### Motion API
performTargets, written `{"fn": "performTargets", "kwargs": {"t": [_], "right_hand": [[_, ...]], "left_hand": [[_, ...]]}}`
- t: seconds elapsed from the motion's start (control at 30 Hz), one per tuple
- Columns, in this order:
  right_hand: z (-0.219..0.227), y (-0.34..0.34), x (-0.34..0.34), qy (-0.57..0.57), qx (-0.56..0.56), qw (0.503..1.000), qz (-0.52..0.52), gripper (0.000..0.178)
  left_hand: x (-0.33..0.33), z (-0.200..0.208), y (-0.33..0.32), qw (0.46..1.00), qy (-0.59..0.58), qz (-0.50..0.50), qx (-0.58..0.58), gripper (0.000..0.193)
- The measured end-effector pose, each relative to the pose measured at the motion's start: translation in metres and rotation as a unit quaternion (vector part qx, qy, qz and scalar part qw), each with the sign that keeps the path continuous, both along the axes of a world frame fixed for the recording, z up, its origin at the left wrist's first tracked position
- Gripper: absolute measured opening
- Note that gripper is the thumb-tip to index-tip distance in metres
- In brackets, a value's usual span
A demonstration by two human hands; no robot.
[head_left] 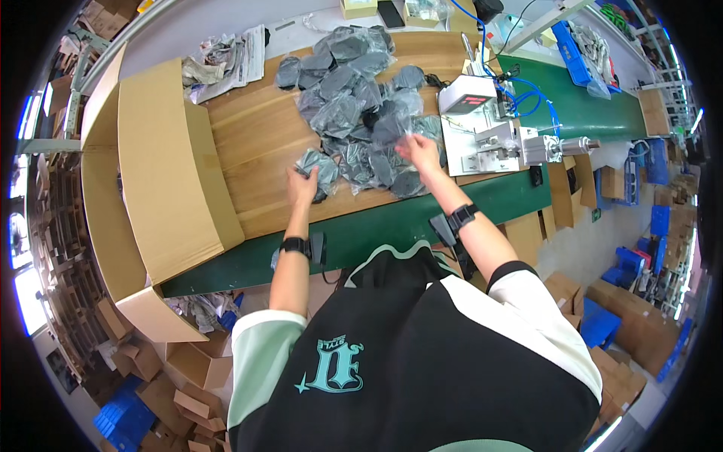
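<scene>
A heap of dark grey round pieces in clear plastic bags (339,113) covers the middle of the wooden board (256,173). At the heap's near left edge, my left hand (303,184) has its thumb and fingers closed on a bagged grey round piece (322,167). My right hand (422,154) is over the right side of the heap. Its fingertips pinch the clear plastic of another bagged grey piece (392,126). Both wrists wear black straps with small dark devices.
A large open cardboard box (162,166) stands at the board's left end, flaps spread. Crumpled newspaper (233,64) lies behind it. To the right is a metal fixture (497,147) with a white display unit (467,95) and blue air hoses (538,94). A green mat (602,113) runs underneath.
</scene>
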State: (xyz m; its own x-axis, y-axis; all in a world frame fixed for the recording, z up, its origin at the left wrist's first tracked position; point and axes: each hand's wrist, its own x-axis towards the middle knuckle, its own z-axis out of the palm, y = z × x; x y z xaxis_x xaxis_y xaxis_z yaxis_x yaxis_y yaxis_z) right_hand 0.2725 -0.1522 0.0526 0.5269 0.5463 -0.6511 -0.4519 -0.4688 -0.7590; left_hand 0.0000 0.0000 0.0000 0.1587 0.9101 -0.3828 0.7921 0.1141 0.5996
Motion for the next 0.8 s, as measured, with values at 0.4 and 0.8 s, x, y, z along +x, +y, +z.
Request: {"fn": "performTargets", "kwargs": {"t": [0.4,0.8], "right_hand": [[0.038,0.02,0.0,-0.322,0.113,0.934,-0.104,0.03],[0.015,0.019,-0.026,-0.082,0.197,0.965,-0.15,0.012]], "left_hand": [[-0.001,-0.01,0.015,0.977,-0.207,0.052,0.013,0.033],[0.0,0.044,-0.026,0.787,-0.475,0.193,-0.342,0.036]]}}
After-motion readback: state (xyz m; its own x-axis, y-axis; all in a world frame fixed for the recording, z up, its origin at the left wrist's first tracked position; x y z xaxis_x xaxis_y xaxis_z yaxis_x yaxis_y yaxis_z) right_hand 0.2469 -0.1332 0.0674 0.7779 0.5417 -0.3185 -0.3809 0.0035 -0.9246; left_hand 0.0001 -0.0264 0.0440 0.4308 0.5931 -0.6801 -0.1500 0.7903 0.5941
